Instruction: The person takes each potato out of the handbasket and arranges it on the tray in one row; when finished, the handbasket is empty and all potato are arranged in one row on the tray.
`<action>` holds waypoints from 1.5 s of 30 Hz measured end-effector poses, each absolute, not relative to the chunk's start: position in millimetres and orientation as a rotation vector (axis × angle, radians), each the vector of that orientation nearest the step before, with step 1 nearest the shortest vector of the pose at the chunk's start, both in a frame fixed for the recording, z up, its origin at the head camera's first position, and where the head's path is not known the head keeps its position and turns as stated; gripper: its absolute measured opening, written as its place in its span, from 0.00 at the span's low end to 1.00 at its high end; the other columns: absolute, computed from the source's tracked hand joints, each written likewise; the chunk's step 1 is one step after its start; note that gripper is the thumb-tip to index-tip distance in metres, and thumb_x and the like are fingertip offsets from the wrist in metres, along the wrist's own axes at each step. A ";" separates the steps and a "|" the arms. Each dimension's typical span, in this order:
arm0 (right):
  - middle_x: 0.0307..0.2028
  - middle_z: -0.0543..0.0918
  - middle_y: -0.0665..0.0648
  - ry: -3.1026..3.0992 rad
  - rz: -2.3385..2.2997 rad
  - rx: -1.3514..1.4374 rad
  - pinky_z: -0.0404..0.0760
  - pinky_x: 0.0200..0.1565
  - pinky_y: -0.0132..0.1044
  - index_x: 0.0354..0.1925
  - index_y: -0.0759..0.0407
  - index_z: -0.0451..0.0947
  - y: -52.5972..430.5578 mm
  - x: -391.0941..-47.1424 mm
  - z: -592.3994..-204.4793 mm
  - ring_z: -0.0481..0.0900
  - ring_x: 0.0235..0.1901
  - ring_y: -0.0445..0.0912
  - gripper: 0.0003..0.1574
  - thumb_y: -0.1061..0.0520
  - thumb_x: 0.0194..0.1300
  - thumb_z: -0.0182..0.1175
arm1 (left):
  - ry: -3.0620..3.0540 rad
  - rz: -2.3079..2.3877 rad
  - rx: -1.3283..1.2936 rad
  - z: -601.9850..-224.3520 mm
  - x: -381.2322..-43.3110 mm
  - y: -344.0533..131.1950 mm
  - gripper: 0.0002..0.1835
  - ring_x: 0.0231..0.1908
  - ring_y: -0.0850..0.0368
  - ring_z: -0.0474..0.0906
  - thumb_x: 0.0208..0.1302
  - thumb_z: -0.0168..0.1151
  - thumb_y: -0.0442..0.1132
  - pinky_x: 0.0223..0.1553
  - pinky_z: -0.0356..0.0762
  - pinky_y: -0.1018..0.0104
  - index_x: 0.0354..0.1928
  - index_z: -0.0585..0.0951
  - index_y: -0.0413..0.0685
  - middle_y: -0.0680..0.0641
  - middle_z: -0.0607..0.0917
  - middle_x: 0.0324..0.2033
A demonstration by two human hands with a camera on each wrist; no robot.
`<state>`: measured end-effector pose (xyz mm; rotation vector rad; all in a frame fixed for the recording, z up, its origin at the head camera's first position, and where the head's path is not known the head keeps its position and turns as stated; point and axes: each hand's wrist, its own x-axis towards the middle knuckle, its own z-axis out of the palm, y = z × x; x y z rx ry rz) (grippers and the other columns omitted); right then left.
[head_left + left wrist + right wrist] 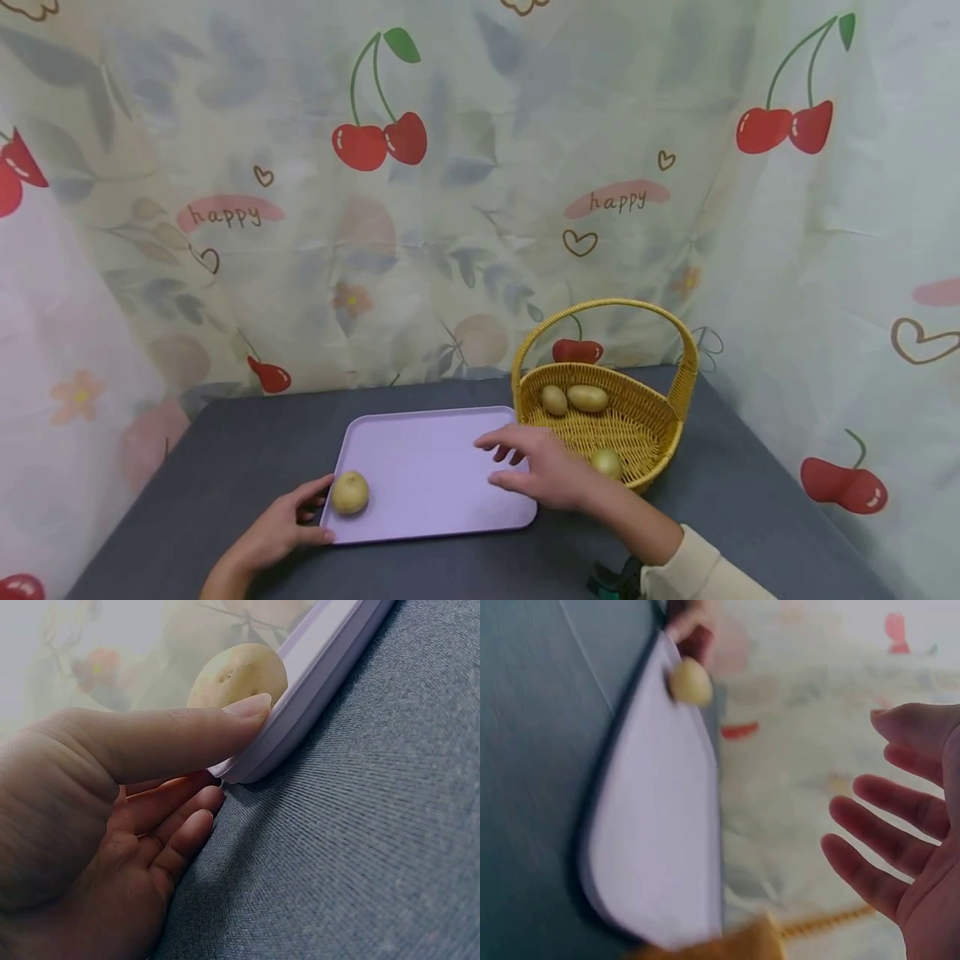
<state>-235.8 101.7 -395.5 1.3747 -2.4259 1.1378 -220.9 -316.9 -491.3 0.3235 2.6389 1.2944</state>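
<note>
My left hand (273,525) holds the near left corner of a lilac tray (435,475), thumb along the front rim and the other fingers at its left side. Just inside that corner lies a round, yellowish potato (350,492), also seen behind the thumb in the left wrist view. Above the tray's right end hovers my right hand (543,467), its fingers spread and nothing in them. To its right stands a yellow wicker basket (630,433) with a tall handle. Two potatoes (588,398) sit at the back of the basket and a rounder, greenish one (607,463) at the front, partly hidden by my right forearm.
A dark grey cloth (262,442) covers the table. Behind and at both sides hangs a curtain (465,250) printed with cherries and leaves. The basket's arched handle (607,304) rises well above the tray. A dark strap (618,579) is on my right wrist.
</note>
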 end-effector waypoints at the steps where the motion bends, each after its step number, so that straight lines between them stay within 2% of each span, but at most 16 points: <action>1: 0.47 0.83 0.53 -2.431 1.151 1.342 0.81 0.40 0.39 0.56 0.56 0.78 108.9 -237.8 -390.4 0.82 0.41 0.47 0.23 0.59 0.62 0.67 | 2.637 1.294 0.323 -491.2 -221.0 -317.0 0.45 0.50 0.45 0.74 0.51 0.75 0.41 0.49 0.71 0.55 0.68 0.64 0.31 0.34 0.75 0.57; 10: 0.42 0.84 0.51 -2.608 1.161 0.951 0.80 0.42 0.42 0.51 0.54 0.81 165.6 -277.7 -357.1 0.82 0.40 0.45 0.16 0.54 0.65 0.65 | 2.628 1.309 0.345 -491.2 -219.9 -318.2 0.45 0.49 0.45 0.74 0.52 0.75 0.40 0.48 0.71 0.56 0.68 0.64 0.30 0.33 0.76 0.56; 16: 0.45 0.82 0.58 -2.740 1.143 0.753 0.77 0.46 0.51 0.52 0.59 0.80 194.7 -318.9 -365.5 0.81 0.45 0.54 0.18 0.53 0.67 0.62 | 2.615 1.315 0.336 -492.1 -221.1 -318.1 0.45 0.50 0.44 0.73 0.52 0.75 0.40 0.49 0.71 0.55 0.68 0.64 0.30 0.33 0.75 0.57; 20: 0.48 0.81 0.63 -2.803 1.149 0.644 0.75 0.49 0.54 0.54 0.64 0.78 210.3 -345.1 -382.4 0.78 0.48 0.59 0.20 0.53 0.68 0.62 | 2.636 1.301 0.336 -493.0 -222.9 -316.6 0.45 0.51 0.44 0.73 0.51 0.76 0.41 0.49 0.71 0.55 0.68 0.65 0.31 0.34 0.75 0.57; 27: 0.50 0.79 0.70 -2.958 1.009 0.641 0.74 0.49 0.55 0.55 0.69 0.76 231.9 -369.9 -405.4 0.76 0.51 0.64 0.23 0.57 0.66 0.62 | 2.638 1.300 0.357 -492.3 -222.8 -314.0 0.45 0.51 0.43 0.72 0.51 0.76 0.41 0.49 0.71 0.56 0.68 0.66 0.31 0.34 0.74 0.57; 35: 0.54 0.78 0.66 -3.156 0.814 0.765 0.73 0.51 0.54 0.57 0.65 0.77 228.1 -378.9 -412.1 0.74 0.54 0.62 0.25 0.58 0.63 0.64 | 2.627 1.315 0.351 -489.9 -221.0 -316.5 0.44 0.51 0.43 0.73 0.52 0.75 0.39 0.48 0.72 0.55 0.68 0.64 0.30 0.33 0.74 0.57; 41: 0.54 0.78 0.64 -3.213 0.733 0.706 0.73 0.47 0.49 0.57 0.64 0.78 216.6 -380.6 -412.2 0.75 0.48 0.54 0.27 0.62 0.57 0.66 | 2.631 1.320 0.346 -490.7 -220.1 -318.0 0.44 0.51 0.43 0.73 0.51 0.75 0.39 0.48 0.72 0.56 0.68 0.65 0.30 0.33 0.74 0.57; 45: 0.51 0.78 0.62 -3.258 0.719 0.712 0.71 0.37 0.42 0.59 0.63 0.76 213.0 -380.3 -416.0 0.73 0.39 0.52 0.32 0.65 0.53 0.66 | 2.628 1.337 0.372 -493.2 -220.3 -317.8 0.44 0.50 0.44 0.73 0.51 0.75 0.39 0.47 0.72 0.61 0.67 0.65 0.29 0.33 0.75 0.56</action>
